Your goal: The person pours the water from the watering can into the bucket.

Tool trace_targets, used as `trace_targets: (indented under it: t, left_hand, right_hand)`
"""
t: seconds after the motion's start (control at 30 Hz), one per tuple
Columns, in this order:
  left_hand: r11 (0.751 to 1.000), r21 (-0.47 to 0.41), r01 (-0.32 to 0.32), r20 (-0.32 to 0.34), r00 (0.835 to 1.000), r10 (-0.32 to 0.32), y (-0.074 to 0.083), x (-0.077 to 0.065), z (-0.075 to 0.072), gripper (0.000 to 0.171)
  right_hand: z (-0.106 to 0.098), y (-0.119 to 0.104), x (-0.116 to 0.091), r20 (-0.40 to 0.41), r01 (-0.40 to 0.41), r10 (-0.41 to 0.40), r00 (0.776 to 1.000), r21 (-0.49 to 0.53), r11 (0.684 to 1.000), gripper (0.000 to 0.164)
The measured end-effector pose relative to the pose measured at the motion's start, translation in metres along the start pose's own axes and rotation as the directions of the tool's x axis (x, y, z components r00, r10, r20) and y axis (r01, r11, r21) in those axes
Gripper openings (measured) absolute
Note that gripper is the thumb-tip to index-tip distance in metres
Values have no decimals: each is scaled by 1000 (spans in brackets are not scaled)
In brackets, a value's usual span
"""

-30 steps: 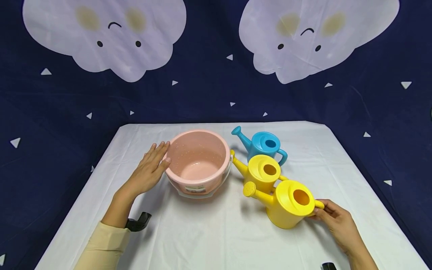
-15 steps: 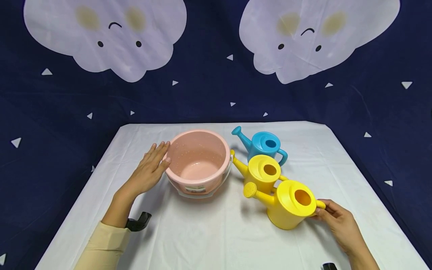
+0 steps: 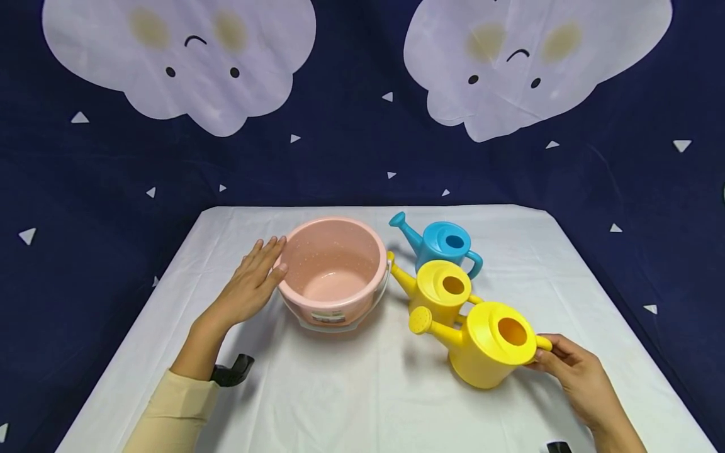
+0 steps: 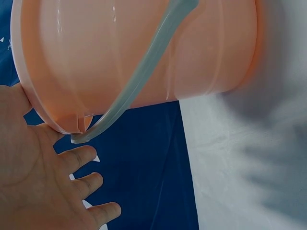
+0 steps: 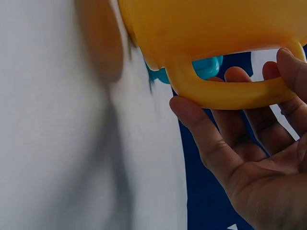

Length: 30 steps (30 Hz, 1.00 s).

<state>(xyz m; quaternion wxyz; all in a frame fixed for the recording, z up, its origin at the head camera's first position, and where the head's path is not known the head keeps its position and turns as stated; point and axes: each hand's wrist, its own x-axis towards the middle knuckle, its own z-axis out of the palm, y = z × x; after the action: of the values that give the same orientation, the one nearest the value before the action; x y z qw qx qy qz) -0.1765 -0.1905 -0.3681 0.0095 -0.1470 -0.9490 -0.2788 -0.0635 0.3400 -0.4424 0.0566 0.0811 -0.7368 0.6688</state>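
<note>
Nearer yellow watering can (image 3: 490,346) of two edged slightly rightward.

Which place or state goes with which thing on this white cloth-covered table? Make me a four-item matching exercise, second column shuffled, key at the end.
Things:
1. pink round plastic bucket
2. blue plastic watering can
3. rear yellow plastic watering can
4. front yellow plastic watering can

Places and states, head view:
A. between the other two watering cans
B. handle held by the person's right grip
C. left of all three watering cans
D. farthest back of the three watering cans

Pairs: 1-C, 2-D, 3-A, 4-B
</note>
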Motion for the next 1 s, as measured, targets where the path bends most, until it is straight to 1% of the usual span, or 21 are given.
trace_targets:
  t: [0.2,0.43,0.67,0.9,1.0]
  left_hand:
    - [1000,-3,1,1,1000,-1,0,0,0,60]
    - [1000,-1,2,3,1000,-2,0,0,0,60]
    - [1000,0,-3,2,1000,3,0,1,0,59]
    - [1000,-1,3,7,1000,-3,0,0,-1,60]
    - [1000,-1,6,9,1000,-6,0,0,-1,60]
  right_hand:
    - [0,-11,1,4,-16,16,1000,-44,999,21]
    - [0,-22,4,50,25,-23,998,-41,999,19]
    - [3,-29,6,51,14,-11,999,-53,999,18]
    - [5,-40,8,57,32,-29,998,-48,998,17]
    - [5,-45,9,55,28,-25,998,-66,997,17]
